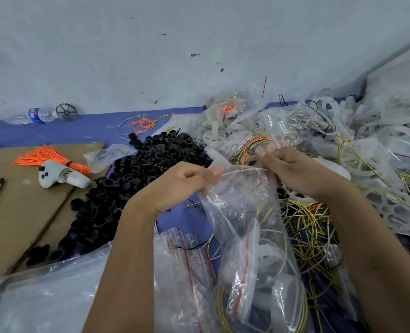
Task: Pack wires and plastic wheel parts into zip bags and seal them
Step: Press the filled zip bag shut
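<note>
- The person's left hand [187,177] is pinching the near corner of a zip bag [244,205] between thumb and curled fingers, and the right hand [288,168] is pinching the far corner the same way, so the bag's mouth is stretching taut between them.
- Held like this, the strip is lying straight, which I take to be a setup for pressing it closed; I cannot tell whether it is sealed yet.
- The bag is hanging below the hands over the blue sheet [55,131], with pale wire and white plastic showing faintly inside.
- Just beyond the hands, a heap of black rings [132,179] is sitting within easy reach.
- To the right, loose yellow wires [304,227] and white wheel parts [386,131] are waiting in piles.
- Nearest the person, empty red-striped bags [182,255] are lying flat.
</note>
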